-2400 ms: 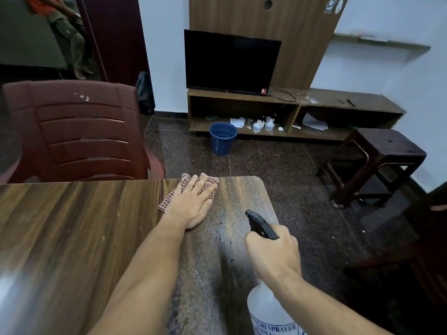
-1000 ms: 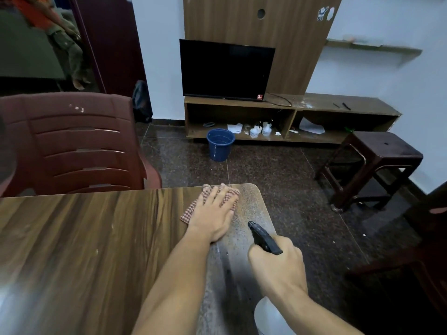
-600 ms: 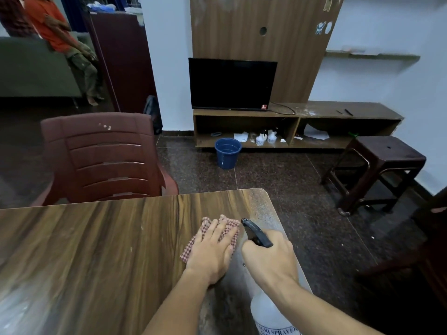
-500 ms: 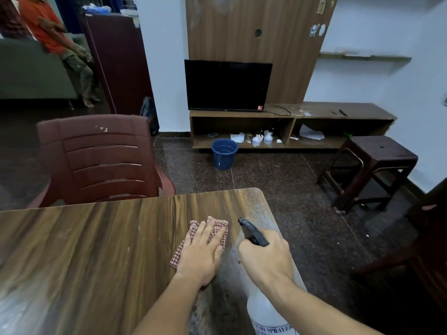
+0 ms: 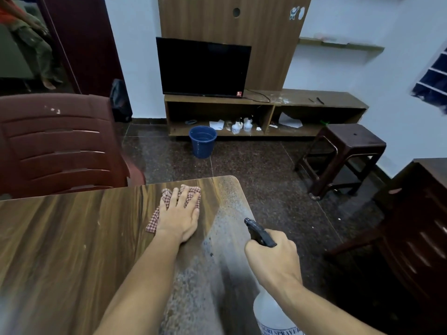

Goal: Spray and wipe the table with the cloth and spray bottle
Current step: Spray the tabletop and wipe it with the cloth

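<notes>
The left hand [image 5: 177, 220] is laid flat, fingers spread, on the checked cloth [image 5: 169, 201], which is pressed against the tabletop [image 5: 60, 238] near its far right corner. The cloth is touched by the palm and fingers and shows beyond the fingertips and at the left of the wrist. The right hand [image 5: 272, 259] is closed around the head of the spray bottle [image 5: 273, 313], whose dark nozzle [image 5: 255, 229] is pointed forward and left over the right edge of the tabletop; the pale body of the bottle hangs below the wrist at the near right. Whether the trigger is squeezed cannot be told. A band of fine droplets and a dull wet film is seen along the right strip of the tabletop, between the two hands and on toward the near edge.

The wiping step is judged to be in hand, with the sprayed strip not yet covered. For the next move, the cloth would need to be drawn right and nearer across the wet band, flat pressure being kept so the film is taken up, while the bottle is held clear of the cloth's path
</notes>
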